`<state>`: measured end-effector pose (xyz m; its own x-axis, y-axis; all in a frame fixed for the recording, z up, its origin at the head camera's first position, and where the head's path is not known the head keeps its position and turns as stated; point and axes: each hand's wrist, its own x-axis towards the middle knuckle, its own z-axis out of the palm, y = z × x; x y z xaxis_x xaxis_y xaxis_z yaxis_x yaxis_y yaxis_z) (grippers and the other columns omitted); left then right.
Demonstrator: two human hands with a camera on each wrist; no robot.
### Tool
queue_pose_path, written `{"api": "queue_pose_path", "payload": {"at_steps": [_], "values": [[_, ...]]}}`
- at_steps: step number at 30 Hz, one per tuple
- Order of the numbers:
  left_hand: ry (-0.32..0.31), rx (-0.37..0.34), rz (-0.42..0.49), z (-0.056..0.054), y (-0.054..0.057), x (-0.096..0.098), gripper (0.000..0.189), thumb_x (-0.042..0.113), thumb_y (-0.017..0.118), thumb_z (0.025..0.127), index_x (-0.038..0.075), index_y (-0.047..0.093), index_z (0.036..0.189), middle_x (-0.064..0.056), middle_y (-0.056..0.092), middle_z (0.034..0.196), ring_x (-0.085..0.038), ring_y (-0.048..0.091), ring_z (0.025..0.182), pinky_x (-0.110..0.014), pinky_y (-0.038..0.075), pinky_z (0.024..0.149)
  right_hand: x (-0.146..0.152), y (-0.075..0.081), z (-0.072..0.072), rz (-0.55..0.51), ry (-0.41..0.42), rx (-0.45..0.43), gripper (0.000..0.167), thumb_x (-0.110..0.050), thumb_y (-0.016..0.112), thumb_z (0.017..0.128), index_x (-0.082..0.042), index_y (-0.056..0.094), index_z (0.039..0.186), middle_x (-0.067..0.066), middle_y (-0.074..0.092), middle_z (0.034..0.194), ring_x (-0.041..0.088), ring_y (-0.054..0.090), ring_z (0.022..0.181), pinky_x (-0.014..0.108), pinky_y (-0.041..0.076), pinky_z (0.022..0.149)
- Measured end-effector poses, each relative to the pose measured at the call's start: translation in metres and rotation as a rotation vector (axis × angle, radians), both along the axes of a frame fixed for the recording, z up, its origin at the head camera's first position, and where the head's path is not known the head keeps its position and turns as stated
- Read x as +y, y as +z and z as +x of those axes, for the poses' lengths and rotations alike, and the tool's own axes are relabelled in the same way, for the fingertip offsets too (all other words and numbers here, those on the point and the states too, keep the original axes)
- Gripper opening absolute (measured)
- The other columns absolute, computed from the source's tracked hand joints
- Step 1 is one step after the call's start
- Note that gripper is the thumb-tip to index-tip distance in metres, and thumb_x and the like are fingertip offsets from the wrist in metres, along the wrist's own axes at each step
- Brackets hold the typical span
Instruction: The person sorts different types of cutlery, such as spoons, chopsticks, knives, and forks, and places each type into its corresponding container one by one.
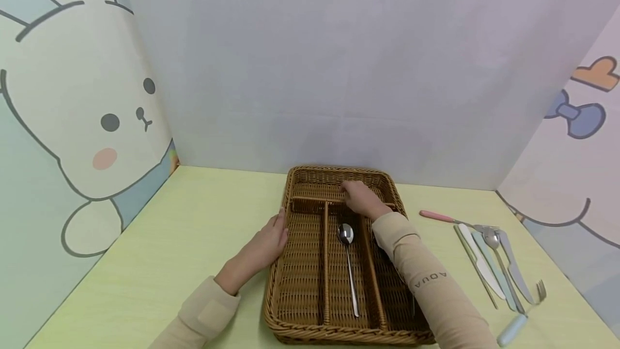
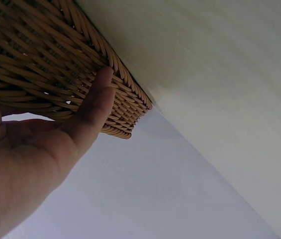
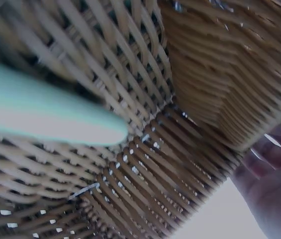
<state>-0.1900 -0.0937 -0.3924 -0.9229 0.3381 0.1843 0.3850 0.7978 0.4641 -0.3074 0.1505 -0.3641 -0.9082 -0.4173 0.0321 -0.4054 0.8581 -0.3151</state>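
Observation:
A brown wicker cutlery basket (image 1: 325, 273) with several compartments lies before me. My left hand (image 1: 263, 244) rests against its left side; in the left wrist view its fairly straight fingers (image 2: 98, 107) touch the woven outer wall. My right hand (image 1: 360, 198) is over the crosswise divider near the back, fingers bent downward; whether it holds anything is hidden. The right wrist view shows part of the hand (image 3: 274, 186) beside the divider's edge. A metal spoon (image 1: 346, 235) lies in the middle compartment, bowl toward the back. A mint-green handle (image 3: 55, 112) is blurred inside the basket.
Right of the basket, several utensils lie on the pale yellow table (image 1: 208, 203): a pink-handled fork (image 1: 438, 216), a white-handled knife (image 1: 470, 241), a metal spoon (image 1: 491, 238) and a light-blue-handled fork (image 1: 512, 330). A pale wall (image 1: 339, 69) stands behind.

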Motion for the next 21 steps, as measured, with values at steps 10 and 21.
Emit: {"api": "queue_pose_path", "payload": {"at_steps": [10,21], "values": [[0.010,-0.004,-0.005,0.000,-0.001,0.000,0.053,0.012,0.040,0.097,-0.015,0.021,0.138,-0.034,0.038,0.133,-0.044,0.047,0.116,-0.048,0.049,0.088,0.006,0.017,0.004,0.062,-0.037,0.158,0.024,-0.005,0.048,0.089,-0.002,0.063,0.107,0.013,0.065,0.097,0.019,0.060,0.072,0.031,0.051,0.059],[0.007,-0.014,-0.008,0.000,0.000,-0.001,0.054,0.013,0.039,0.097,-0.014,0.020,0.139,-0.034,0.037,0.134,-0.043,0.048,0.116,-0.048,0.049,0.089,0.025,0.037,0.010,0.084,-0.061,0.221,0.018,-0.003,0.046,0.088,-0.005,0.063,0.094,0.011,0.064,0.087,0.019,0.056,0.068,0.033,0.047,0.058]]}}
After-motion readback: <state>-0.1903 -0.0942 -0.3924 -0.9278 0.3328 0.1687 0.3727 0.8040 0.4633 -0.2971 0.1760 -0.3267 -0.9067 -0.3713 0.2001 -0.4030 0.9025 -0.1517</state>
